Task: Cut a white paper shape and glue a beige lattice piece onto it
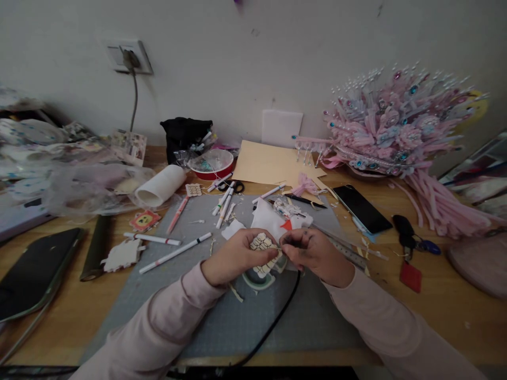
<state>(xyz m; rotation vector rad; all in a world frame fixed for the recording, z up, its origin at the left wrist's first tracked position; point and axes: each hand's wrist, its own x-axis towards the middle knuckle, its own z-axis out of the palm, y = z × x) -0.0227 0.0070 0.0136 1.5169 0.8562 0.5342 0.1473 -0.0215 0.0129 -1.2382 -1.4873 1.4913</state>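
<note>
My left hand (241, 253) grips a cream cut-out piece with dark outlines (261, 244) between thumb and fingers, above the grey cutting mat (222, 327). At the right edge of that piece, my right hand (312, 250) is closed in a pinch; what sits between its fingertips is too small to make out. Just beneath the hands lies a pale green ring-shaped object (259, 283), partly covered. A black cable (283, 311) runs from below my right hand to the table's front edge. Behind the hands are white scraps (265, 214) and a small red piece (285, 225).
Several white markers (176, 253) and black scissors (233, 186) lie on the mat. Rightward are a ruler (348, 253), a phone (362, 208) and keys (404, 232). A pink beaded decoration (396, 121) stands back right. A white roll (160, 186) and red bowl (212, 163) are back left.
</note>
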